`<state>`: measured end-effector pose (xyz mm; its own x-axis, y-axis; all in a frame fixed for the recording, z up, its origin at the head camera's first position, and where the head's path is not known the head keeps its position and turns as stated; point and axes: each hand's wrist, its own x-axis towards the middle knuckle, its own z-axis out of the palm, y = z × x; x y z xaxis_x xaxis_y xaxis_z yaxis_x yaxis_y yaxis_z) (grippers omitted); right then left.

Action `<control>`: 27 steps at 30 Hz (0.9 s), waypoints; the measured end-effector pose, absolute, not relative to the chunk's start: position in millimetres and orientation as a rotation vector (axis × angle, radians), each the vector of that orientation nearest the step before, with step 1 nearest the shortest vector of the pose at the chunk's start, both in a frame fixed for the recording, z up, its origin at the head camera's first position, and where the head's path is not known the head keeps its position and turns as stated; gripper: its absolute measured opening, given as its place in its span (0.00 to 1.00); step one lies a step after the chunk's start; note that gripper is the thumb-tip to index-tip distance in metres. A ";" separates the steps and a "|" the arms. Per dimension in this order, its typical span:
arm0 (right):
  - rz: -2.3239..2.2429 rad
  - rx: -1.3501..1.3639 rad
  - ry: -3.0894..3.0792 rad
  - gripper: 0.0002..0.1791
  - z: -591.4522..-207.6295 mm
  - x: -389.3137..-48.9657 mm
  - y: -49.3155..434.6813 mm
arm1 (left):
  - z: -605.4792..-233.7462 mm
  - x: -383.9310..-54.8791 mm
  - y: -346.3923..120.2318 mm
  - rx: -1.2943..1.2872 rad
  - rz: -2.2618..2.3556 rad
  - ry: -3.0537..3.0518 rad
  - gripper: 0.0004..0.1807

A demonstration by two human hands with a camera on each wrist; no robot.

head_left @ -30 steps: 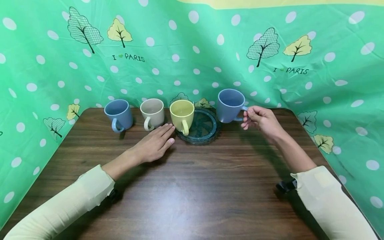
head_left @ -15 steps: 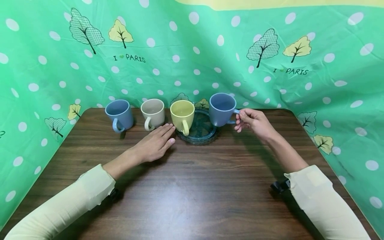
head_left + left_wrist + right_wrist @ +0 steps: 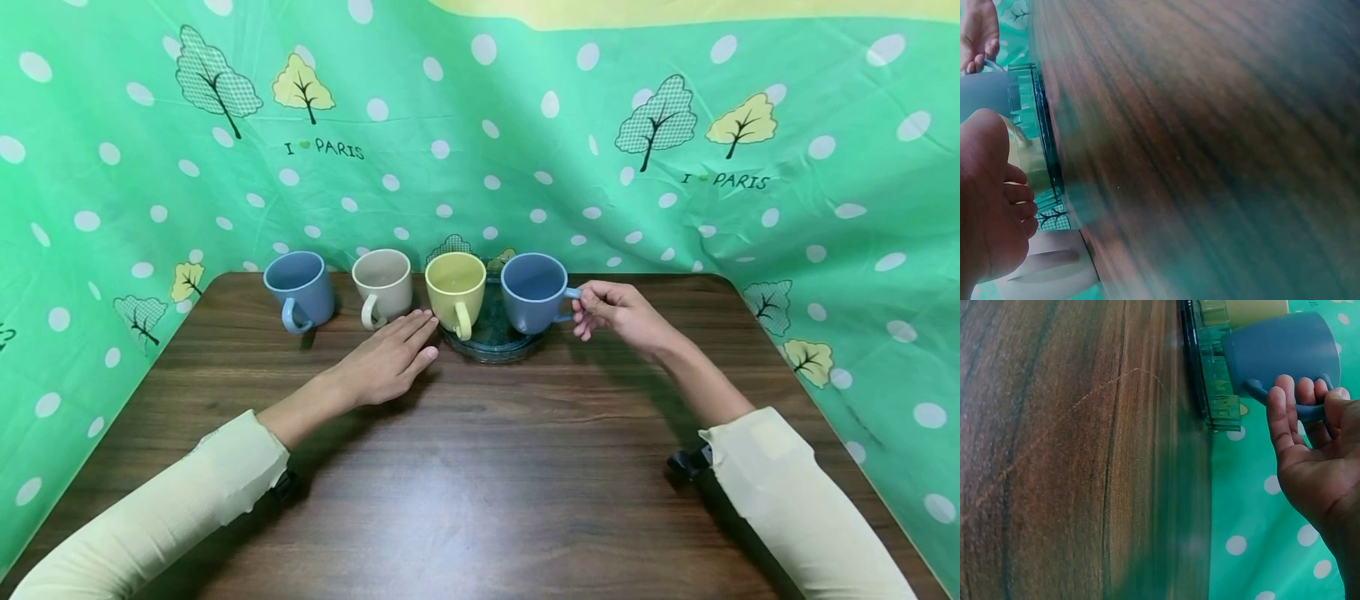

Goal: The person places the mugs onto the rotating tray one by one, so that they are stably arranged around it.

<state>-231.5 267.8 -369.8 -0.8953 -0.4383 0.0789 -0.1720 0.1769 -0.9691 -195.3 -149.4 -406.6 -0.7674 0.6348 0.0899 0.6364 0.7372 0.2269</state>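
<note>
My right hand pinches the handle of a blue mug between thumb and fingers. The mug is upright over the right side of a round, clear teal tray. In the right wrist view the base of the blue mug is level with the tray wall; whether it touches the bottom is hidden. A yellow mug stands on the tray's left side, handle forward. My left hand has straight fingers, their tips at the tray's left front edge. Behind it stands a beige mug.
A second blue mug stands on the brown wooden table at the far left of the row. A green dotted cloth hangs right behind the table's back edge.
My right hand has carried the blue mug left and down, from beside the tray to over its right side. The left hand, the yellow mug and the tray have stayed put.
</note>
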 end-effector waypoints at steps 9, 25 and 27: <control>-1.694 -0.644 2.258 0.21 -378.5 -238.0 261.2 | -410.7 -196.2 -151.2 -1.070 -0.390 -2.918 0.35; -1.675 -0.563 2.159 0.17 -386.7 -257.1 255.8 | -409.3 -199.1 -150.6 -1.069 -0.402 -2.916 0.35; -1.668 -0.561 2.152 0.17 -386.7 -259.5 256.1 | -408.8 -199.4 -150.6 -1.067 -0.405 -2.918 0.35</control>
<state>-259.5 256.1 -386.7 -0.8566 -0.5144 -0.0398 -0.0899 0.2248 -0.9702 -199.4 -150.6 -408.8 -0.7680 0.6333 0.0958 0.6354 0.7346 0.2379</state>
